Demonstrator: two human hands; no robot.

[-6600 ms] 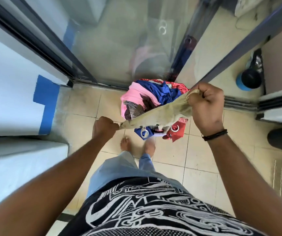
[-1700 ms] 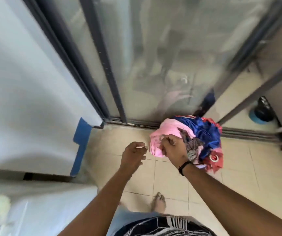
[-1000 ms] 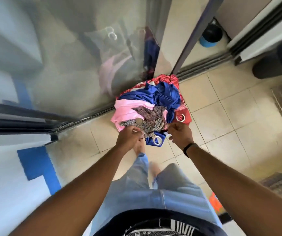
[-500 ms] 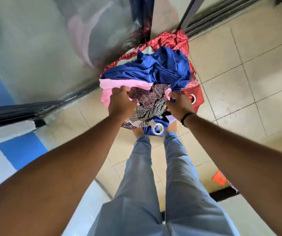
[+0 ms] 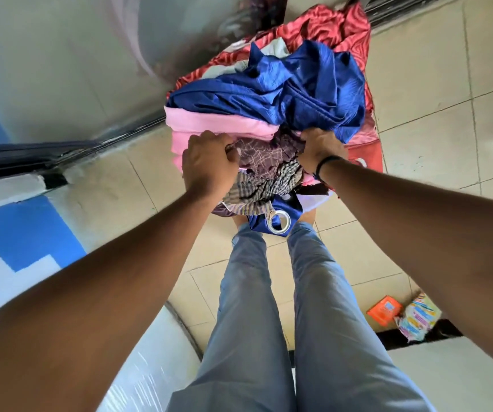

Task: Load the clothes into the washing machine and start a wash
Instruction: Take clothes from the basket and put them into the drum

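A person bends over a heap of clothes point(image 5: 272, 114) piled on the tiled floor point(image 5: 435, 120) beside a glass door point(image 5: 69, 63). The left hand point(image 5: 208, 165) curls its fingers into the pink cloth point(image 5: 209, 126) and brown patterned fabric point(image 5: 266, 162); the right hand point(image 5: 321, 145) grips under the blue cloth point(image 5: 298, 87). Both arms are stretched downward. An orange packet point(image 5: 384, 310) lies on the floor near the person's legs point(image 5: 283, 322).

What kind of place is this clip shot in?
Probably a home's tiled utility or balcony area by a sliding door. Signs: the tile floor, the door track below a glass panel, and a clothes pile that both hands dig into.
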